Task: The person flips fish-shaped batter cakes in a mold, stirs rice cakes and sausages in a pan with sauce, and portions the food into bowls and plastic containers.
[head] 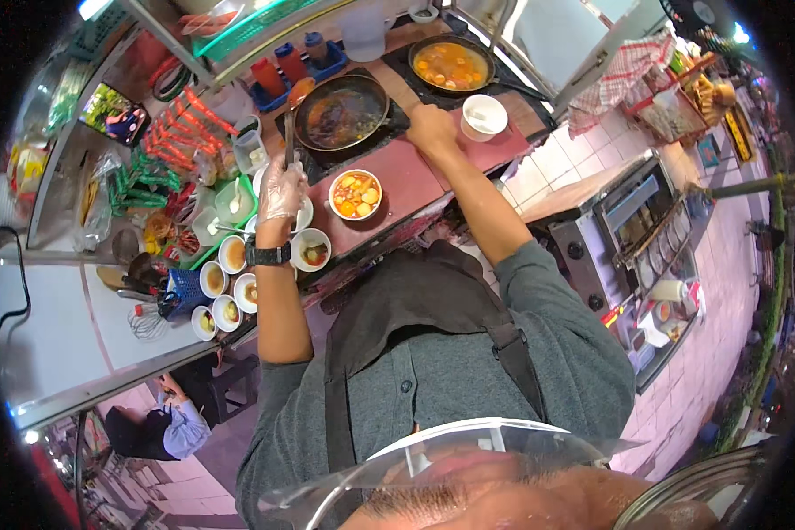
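My left hand [281, 189], in a clear plastic glove with a black watch at the wrist, grips the metal handle of a ladle [289, 136]. The ladle's orange-stained bowl rests by the left rim of a dark frying pan [341, 112] holding a little reddish broth. At that pan's right side my bare right hand [432, 127] is closed around its handle, mostly hidden by the fingers. Below the pan, a white bowl [356, 196] full of orange-red soup with pieces stands on the reddish counter [404, 182]. White bowls [483, 119] sit right of my right hand.
A second pan [452, 63] of orange soup sits at the back right. Sauce bottles [291, 61] stand behind. Several white bowls [232, 254] with sauces or seasonings crowd the left, near a green tray [235, 199] and hanging packets [185, 126]. A person [152, 424] sits lower left.
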The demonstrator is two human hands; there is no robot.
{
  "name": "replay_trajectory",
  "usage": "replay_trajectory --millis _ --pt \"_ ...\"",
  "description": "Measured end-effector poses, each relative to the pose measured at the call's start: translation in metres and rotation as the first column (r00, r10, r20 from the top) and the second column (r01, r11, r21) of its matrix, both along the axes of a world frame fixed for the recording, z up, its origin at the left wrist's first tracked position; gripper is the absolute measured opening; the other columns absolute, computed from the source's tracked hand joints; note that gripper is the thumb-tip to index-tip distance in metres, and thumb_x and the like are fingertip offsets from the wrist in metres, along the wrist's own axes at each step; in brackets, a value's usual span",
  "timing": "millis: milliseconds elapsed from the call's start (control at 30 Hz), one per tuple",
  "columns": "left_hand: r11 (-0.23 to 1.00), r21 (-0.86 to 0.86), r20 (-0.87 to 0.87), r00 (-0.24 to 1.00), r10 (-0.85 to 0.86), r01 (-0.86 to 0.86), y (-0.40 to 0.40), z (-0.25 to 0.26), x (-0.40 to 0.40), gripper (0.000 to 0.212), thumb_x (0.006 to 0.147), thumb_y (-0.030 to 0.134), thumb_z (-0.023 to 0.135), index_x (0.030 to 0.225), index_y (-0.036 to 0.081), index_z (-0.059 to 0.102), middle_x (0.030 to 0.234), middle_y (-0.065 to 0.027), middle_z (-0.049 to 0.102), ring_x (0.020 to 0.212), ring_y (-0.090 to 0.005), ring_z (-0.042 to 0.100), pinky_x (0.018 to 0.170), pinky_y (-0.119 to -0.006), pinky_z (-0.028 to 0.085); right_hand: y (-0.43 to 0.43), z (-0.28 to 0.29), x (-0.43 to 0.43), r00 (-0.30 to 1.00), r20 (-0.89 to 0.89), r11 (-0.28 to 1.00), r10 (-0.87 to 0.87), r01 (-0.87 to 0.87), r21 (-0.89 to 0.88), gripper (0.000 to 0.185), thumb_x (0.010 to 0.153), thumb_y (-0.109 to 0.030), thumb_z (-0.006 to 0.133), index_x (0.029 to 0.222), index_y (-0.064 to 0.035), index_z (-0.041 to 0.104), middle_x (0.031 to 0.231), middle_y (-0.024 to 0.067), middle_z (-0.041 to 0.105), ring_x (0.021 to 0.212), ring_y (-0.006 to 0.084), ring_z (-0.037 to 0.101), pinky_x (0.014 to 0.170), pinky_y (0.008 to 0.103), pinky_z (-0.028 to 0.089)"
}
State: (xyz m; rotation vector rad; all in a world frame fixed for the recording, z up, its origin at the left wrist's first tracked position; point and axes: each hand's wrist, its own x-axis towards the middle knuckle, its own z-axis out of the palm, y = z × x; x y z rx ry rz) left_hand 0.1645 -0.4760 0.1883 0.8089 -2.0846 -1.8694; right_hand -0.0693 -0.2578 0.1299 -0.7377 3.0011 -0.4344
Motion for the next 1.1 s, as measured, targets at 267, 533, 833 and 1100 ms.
replay_trajectory --millis 267,533,833,1100 --pt "0.714 -0.662 0.078 0.969 -0.235 0.226 -0.016 0.03 -0.009 0.032 0.097 0.022 0.052 0.115 -0.003 0.06 0.093 -0.0281 0.063 0.09 -0.0443 0.062 0.083 -0.046 0.049 0.056 0.101 0.044 0.986 -0.158 0.999 -0.043 0.047 0.023 0.025 0.078 -0.018 0.075 0.102 -0.0112 0.074 0.09 0.018 0.076 0.086 0.0373 0.075 0.076 0.0478 0.059" --pt "0.486 -0.817 0.11 0.91 -0.399 0.311 -0.014 -0.001 -0.03 0.029 0.096 0.022 0.058 0.109 -0.003 0.063 0.102 -0.0318 0.066 0.095 -0.0449 0.065 0.078 -0.053 0.05 0.096 0.12 0.083 0.97 -0.197 0.99 -0.142 0.144 -0.004 0.031 0.082 -0.02 0.074 0.113 -0.0162 0.073 0.087 0.0173 0.076 0.083 0.037 0.075 0.074 0.0492 0.058" --pt "0.572 -0.745 0.122 0.912 -0.391 0.345 0.035 0.044 -0.002 0.044 0.101 0.025 0.056 0.136 -0.002 0.059 0.125 -0.029 0.065 0.118 -0.0412 0.064 0.098 -0.045 0.05 0.13 0.137 0.107 0.964 -0.087 0.966 -0.251 0.255 0.038 0.054 0.072 -0.03 0.089 0.123 -0.0207 0.072 0.095 0.0122 0.078 0.09 0.0351 0.074 0.079 0.0452 0.057" --pt "0.507 -0.514 0.536 0.72 -0.441 0.692 0.031 0.087 0.057 0.044 0.103 0.025 0.056 0.138 -0.001 0.058 0.126 -0.0294 0.064 0.12 -0.042 0.062 0.101 -0.045 0.049 0.158 0.127 0.108 0.951 -0.142 0.962 -0.275 0.273 -0.034 0.05 0.073 -0.032 0.087 0.12 -0.0237 0.073 0.09 0.013 0.077 0.088 0.0355 0.074 0.077 0.0467 0.056"
